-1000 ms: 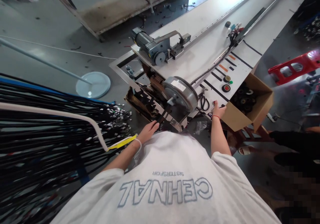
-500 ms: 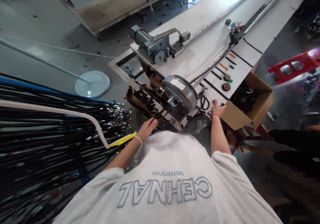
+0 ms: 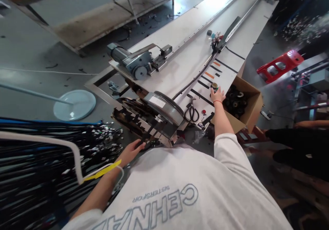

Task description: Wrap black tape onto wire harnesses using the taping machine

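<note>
My right hand (image 3: 218, 95) reaches over the white table (image 3: 177, 63), fingers spread on a black tape roll that it mostly hides. Just beyond the fingertips sits a small yellowish-topped roll (image 3: 214, 85). Black-handled scissors (image 3: 191, 113) and a red round piece (image 3: 204, 112) lie nearer to me. Low on the left, my left hand (image 3: 133, 150) is partly closed beside the machine's front edge. Something dark shows between its thumb and fingers, too small to name. A large grey wheel (image 3: 167, 108) stands between my hands.
An open cardboard box (image 3: 250, 108) of black rolls adjoins the table's right side. Black and orange strips (image 3: 209, 75) lie on the table. A motor unit (image 3: 131, 60) stands at the left. Many black cables hang at far left; a red stool (image 3: 280, 65) and another person are right.
My right hand has moved forward from near the scissors to the tape rolls, uncovering the red piece. My left hand remains low by the machine. The view has shifted.
</note>
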The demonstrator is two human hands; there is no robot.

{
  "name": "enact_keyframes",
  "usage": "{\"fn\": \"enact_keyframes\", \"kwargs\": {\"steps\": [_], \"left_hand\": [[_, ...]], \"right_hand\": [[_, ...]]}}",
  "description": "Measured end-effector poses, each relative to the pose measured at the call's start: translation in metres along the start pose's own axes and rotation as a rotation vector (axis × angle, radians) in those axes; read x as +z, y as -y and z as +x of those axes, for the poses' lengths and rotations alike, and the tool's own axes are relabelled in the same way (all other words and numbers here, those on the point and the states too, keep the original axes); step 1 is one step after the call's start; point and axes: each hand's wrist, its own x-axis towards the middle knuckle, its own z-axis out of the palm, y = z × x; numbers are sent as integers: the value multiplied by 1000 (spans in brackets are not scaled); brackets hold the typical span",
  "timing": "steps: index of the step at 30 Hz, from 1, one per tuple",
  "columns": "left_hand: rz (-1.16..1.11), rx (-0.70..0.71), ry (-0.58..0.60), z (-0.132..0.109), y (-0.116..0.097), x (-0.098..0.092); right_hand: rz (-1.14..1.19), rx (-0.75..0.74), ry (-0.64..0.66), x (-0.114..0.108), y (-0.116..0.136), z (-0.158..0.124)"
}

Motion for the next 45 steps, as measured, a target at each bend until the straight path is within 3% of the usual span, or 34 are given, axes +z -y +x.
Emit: {"fn": "enact_keyframes", "kwargs": {"steps": [6,8,16,18,21,25,28,32,45], "left_hand": [[19,-9,316,3,11,-6],[31,-15,340,6,17,-8],[106,-18,-18,-5,48,-7],[106,-8,-38,-9,56,-8],[111,-22,-37,-9,61,-9],[72,-16,32,4,44,-1],[13,97,57,17,22,9],[-22,147,25,26,8,14],[-44,148,-57,13,1,22]], "right_hand": [[-72,-50,22,9,-6,-5],[-57,-42,12,12,-8,-10],[73,3,21,11,-6,-4],[129,14,1,10,-8,-14],[198,123,-116,16,-18,-53],[407,332,-81,30,-36,-115],[489,312,-77,35,-44,-137],[471,252,-125,34,-44,-137],[369,300,-103,30,-39,-134]]}}
